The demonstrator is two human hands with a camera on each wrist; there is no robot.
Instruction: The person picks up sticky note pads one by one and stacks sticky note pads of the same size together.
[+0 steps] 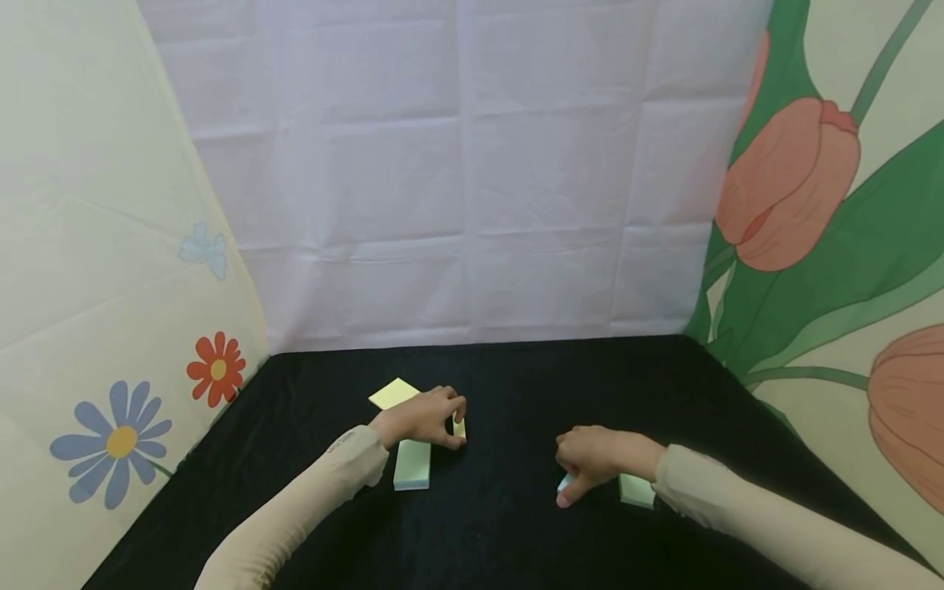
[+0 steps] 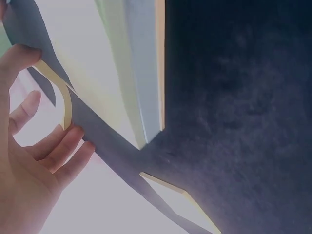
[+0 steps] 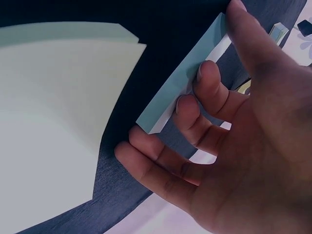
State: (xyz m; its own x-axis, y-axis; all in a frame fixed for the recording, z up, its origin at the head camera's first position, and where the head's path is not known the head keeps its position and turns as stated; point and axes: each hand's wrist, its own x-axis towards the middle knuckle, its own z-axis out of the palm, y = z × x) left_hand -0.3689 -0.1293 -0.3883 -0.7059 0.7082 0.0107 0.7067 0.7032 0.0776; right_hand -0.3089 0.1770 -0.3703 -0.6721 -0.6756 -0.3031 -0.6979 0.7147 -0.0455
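Note:
My left hand [image 1: 428, 416] pinches a thin yellow sticky-note pad [image 1: 460, 429] between thumb and fingers; in the left wrist view this pad [image 2: 67, 103] is bowed. Below that wrist lies a thick sticky-note stack [image 1: 412, 467], green on top, with blue and orange layers showing along its side [image 2: 146, 78]. On the right, my right hand [image 1: 593, 456] grips a narrow pale-blue pad [image 3: 183, 75] by its ends, thumb at one end and fingers along the other. A pale-green pad [image 1: 637, 490] lies beneath the right wrist, partly covered by it.
Behind the left hand, a yellow pad [image 1: 393, 393] lies flat, turned cornerwise. Black cloth [image 1: 509, 393] covers the table. A white sheet [image 1: 472, 205] hangs along the back edge, with flower-patterned cloths [image 1: 796, 328] at both sides.

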